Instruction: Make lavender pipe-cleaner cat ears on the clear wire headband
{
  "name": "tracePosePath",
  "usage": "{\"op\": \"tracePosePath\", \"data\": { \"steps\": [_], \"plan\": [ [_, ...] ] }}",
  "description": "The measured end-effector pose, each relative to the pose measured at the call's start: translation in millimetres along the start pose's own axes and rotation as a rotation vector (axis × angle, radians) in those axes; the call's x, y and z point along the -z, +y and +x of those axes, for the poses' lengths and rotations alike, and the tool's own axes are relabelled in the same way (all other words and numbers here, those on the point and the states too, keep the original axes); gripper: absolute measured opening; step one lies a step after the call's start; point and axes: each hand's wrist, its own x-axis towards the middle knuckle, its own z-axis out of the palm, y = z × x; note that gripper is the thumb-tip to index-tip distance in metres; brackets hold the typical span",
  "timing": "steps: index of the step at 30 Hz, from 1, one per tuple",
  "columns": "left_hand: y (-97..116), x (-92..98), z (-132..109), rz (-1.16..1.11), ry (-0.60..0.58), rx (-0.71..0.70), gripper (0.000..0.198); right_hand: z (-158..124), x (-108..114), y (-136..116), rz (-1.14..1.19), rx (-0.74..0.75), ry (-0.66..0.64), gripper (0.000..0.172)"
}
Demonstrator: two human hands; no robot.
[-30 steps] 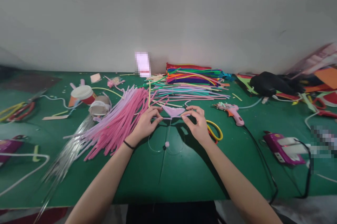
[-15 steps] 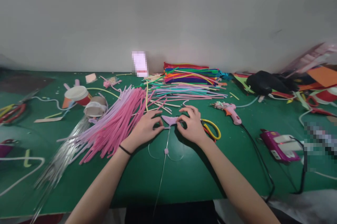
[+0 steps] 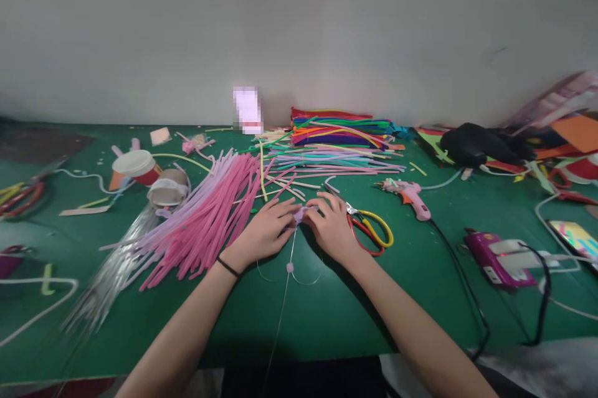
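Between my two hands is a lilac pipe-cleaner piece (image 3: pixel 298 216), mostly covered by the fingers. My left hand (image 3: pixel 271 228) is closed on its left side, fingers bent over it. From the other side my right hand (image 3: pixel 329 220) pinches it between thumb and fingers. A thin wire (image 3: pixel 281 314) runs down from the piece toward the table's front edge, with a small lilac lump (image 3: pixel 289 268) partway along it. Fine looped strands curve out on both sides of that lump. Beside my right hand lie scissors (image 3: pixel 374 231) with red and yellow handles.
Pink and lilac pipe cleaners (image 3: pixel 205 223) spread left of my hands, over clear thin rods (image 3: pixel 109 273). Multicoloured pipe cleaners (image 3: pixel 341 136) are stacked by the wall. A pink glue gun (image 3: pixel 408 194), its cord, and a purple power strip (image 3: pixel 495 261) lie to the right.
My hands have come closer together and now cover most of the lilac piece, which showed wider before. The scissors are more exposed beside my right hand.
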Motion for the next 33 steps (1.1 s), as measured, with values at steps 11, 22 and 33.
{"op": "tracePosePath", "data": {
  "steps": [11, 22, 33],
  "plan": [
    [-3.3, -4.8, 5.6, -0.031, -0.005, 0.066, 0.017, -0.5, 1.9, -8.1, 0.063, 0.081, 0.004, 0.018],
    [-4.3, -7.0, 4.1, 0.002, 0.025, 0.037, 0.018, -5.0, 10.4, -0.4, 0.044, 0.068, -0.105, 0.014],
    [0.6, -8.5, 4.1, 0.069, 0.008, 0.071, 0.017, -0.5, 3.9, -4.0, 0.005, 0.027, -0.118, 0.016]
  ]
}}
